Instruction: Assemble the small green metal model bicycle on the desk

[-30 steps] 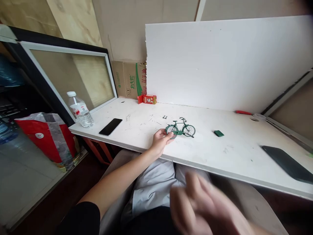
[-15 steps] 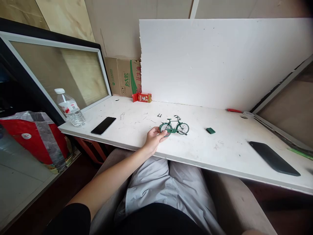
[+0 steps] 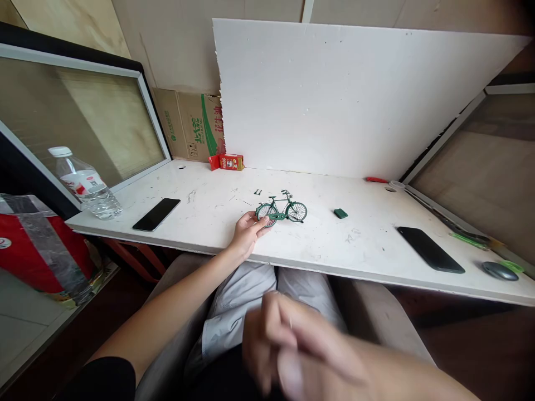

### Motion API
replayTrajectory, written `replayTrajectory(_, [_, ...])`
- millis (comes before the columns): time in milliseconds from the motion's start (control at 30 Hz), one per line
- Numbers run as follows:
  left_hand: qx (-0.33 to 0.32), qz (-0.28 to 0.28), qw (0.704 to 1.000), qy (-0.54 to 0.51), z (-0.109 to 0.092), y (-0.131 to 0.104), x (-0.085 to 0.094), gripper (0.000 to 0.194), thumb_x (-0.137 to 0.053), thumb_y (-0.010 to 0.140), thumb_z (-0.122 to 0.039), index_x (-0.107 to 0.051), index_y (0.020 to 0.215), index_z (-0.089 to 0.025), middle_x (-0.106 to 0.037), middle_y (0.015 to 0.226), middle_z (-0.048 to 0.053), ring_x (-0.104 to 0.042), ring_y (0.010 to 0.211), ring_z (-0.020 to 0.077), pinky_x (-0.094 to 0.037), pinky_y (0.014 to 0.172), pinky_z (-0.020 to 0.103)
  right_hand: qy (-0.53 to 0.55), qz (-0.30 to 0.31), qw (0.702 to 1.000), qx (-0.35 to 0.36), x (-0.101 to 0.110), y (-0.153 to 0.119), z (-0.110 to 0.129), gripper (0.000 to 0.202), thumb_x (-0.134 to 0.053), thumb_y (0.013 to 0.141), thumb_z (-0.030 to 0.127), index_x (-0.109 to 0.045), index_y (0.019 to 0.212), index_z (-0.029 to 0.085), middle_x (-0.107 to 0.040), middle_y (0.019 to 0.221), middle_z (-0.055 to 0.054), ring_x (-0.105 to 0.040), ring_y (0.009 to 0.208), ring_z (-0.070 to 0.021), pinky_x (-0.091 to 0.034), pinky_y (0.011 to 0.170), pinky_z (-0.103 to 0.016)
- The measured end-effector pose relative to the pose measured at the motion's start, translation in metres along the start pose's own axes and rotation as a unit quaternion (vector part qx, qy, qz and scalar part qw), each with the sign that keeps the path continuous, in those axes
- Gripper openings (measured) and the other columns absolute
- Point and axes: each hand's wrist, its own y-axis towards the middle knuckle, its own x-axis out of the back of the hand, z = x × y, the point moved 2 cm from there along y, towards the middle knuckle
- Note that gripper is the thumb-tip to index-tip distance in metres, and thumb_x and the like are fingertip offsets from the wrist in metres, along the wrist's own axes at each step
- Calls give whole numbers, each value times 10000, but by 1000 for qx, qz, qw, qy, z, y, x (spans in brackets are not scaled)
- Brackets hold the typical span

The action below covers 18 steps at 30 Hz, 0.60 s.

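My left hand (image 3: 246,235) grips the rear wheel of a small green model bicycle (image 3: 281,208) between thumb and fingers. The bicycle stands upright on the white table (image 3: 313,239), its handlebar and front wheel to the right. Low in the view, above my lap, is my right hand (image 3: 301,345), smeared by motion; its fingers look curled, but whether anything is in them I cannot tell. To the right of the bicycle lies a small dark green block (image 3: 340,213). A pair of tiny dark green pieces (image 3: 258,192) lies just behind the bicycle.
A water bottle (image 3: 87,186) and a black phone (image 3: 156,214) are on the left. A red small box (image 3: 231,162) sits at the back before a cardboard box (image 3: 184,125). On the right are another dark phone (image 3: 430,249), a computer mouse (image 3: 500,270) and a red object (image 3: 377,180).
My right hand has come into view at the bottom right. The camera has turned right, shifting the scene left. My left hand still holds the bicycle.
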Motion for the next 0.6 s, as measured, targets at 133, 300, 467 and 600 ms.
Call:
replayTrajectory(133, [14,6,1000,-8,-1,1,1,455,-983,674,-240,-599,907,-170,-724,901,3,-708,887,153,-557,956,352,-270,-238,932,26,50,18,-59,199,-537,1075,347,-397,970,252,-558,932,-34,-502,788,-173,-464,741,-341])
replayTrajectory(300, [24,29,999,-32,0,7,3,442,-976,672,-202,-647,962,-153,-756,982,37,-724,922,169,-558,943,347,-535,-293,790,61,125,23,-126,140,-628,1028,262,-524,1119,238,-675,1127,-132,-597,1063,-306,-499,906,-471])
replayTrajectory(467, [38,62,997,-29,2,8,5,380,-946,725,-194,-667,980,-146,-752,1001,41,-737,936,180,-568,999,393,-581,-283,759,73,144,15,-151,114,-582,1056,195,-531,1139,254,-733,1194,-102,-638,1126,-303,-489,938,-483])
replayTrajectory(600, [40,74,996,-13,-1,7,7,452,-914,761,-173,-691,1154,-183,-758,1115,54,-742,966,184,-583,1001,396,-586,-267,760,83,144,14,-153,140,-558,1066,170,-542,1178,253,-741,1162,-89,-643,1042,-280,-494,909,-462])
